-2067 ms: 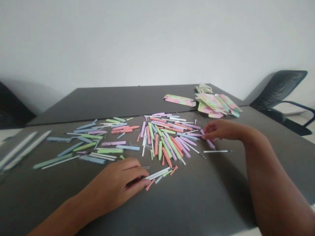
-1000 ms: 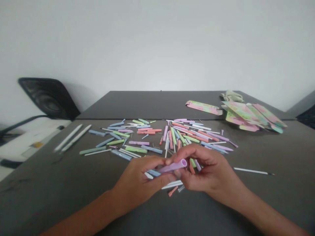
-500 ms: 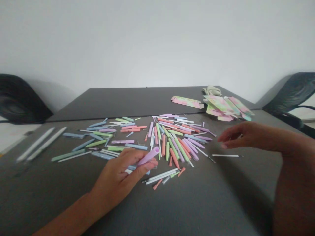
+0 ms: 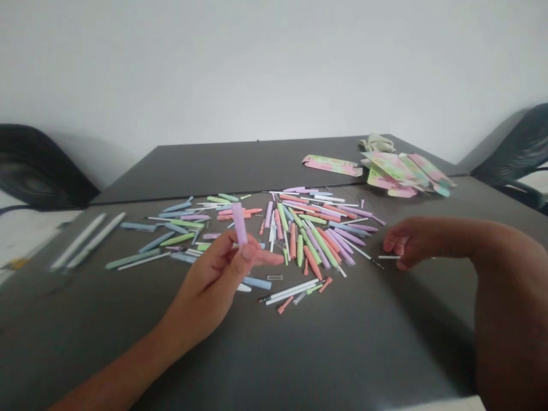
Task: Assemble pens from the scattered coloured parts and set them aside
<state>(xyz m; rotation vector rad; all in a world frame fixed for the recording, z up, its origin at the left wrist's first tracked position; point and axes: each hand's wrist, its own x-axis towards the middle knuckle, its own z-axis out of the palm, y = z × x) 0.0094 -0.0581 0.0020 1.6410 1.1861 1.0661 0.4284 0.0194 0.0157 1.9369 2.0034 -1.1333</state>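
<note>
My left hand (image 4: 222, 274) is raised a little over the dark table (image 4: 274, 354) and pinches a purple pen barrel (image 4: 239, 224), which stands nearly upright between its fingertips. My right hand (image 4: 411, 242) lies low on the table to the right, fingers curled down onto a thin white refill (image 4: 387, 257). Between the hands spreads a heap of pastel pen parts (image 4: 308, 228): purple, green, blue and coral barrels and caps, plus white refills.
Flat pastel packages (image 4: 402, 168) lie at the back right with a crumpled wrapper (image 4: 377, 141). Two long white sticks (image 4: 85, 240) lie at the left. Dark chairs stand at the left (image 4: 38, 171) and the right (image 4: 514, 154). A seam crosses the table behind the heap.
My left hand has lifted and turned the purple barrel from slanted to nearly upright. My right hand has dropped from above the table onto the white refill.
</note>
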